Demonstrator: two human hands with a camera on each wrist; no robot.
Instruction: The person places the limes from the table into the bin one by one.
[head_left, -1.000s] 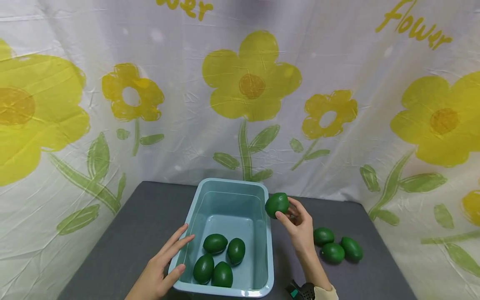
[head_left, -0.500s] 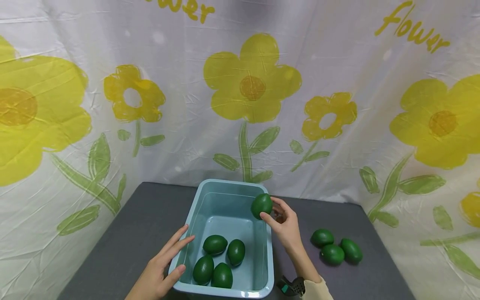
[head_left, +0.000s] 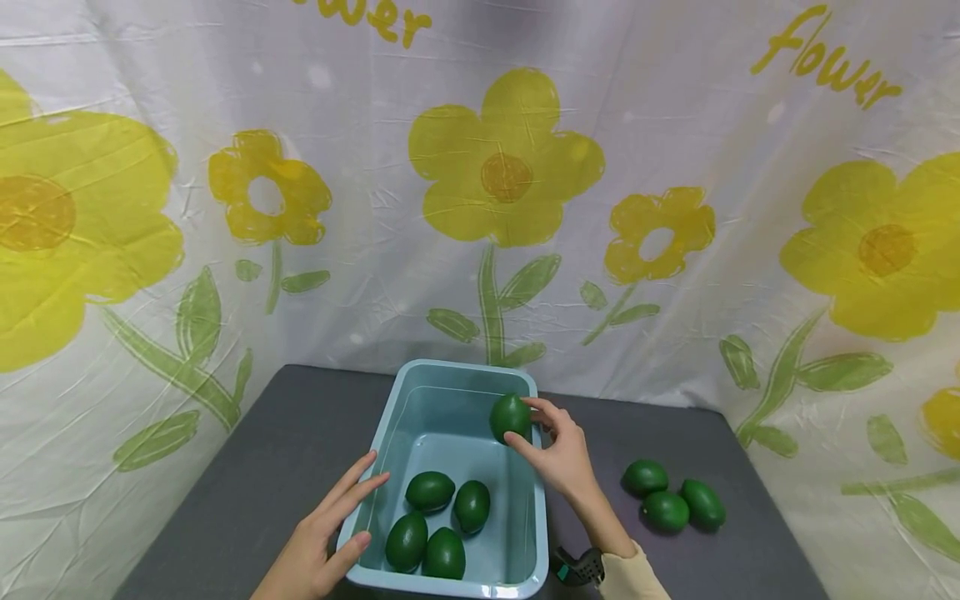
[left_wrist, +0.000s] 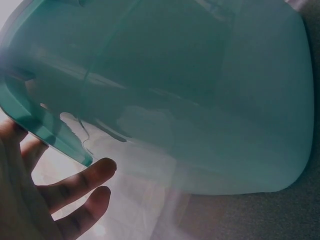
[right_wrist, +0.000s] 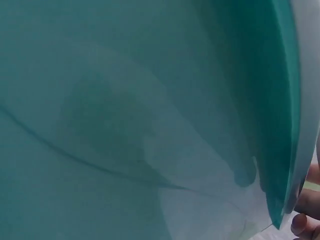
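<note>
My right hand [head_left: 558, 454] pinches a dark green lime [head_left: 510, 418] between thumb and fingers, its pointed tip up, over the far right part of a light blue plastic basin [head_left: 542, 533]. Inside the basin, towards its near left, lie several more limes [head_left: 472, 505]. My left hand [head_left: 318, 533] rests at the basin's left rim with fingers spread and fairly straight. In the left wrist view, its fingers [left_wrist: 82, 182] show by the rim, against the basin's outer wall [left_wrist: 200, 100]. The right wrist view shows the basin's wall [right_wrist: 125, 125], with fingertips [right_wrist: 305, 225] past its rim; the lime is hidden there.
On the dark grey tabletop [head_left: 600, 575], to the right of the basin, 3 limes [head_left: 665, 511] lie close together. A white curtain [head_left: 360, 275] printed with yellow flowers hangs behind the table and along both sides. A dark strap [head_left: 577, 568] circles my right wrist.
My right hand has carried the lime leftwards from outside the basin's right rim to over its inside, and slightly lower. My left hand and the other limes stay put.
</note>
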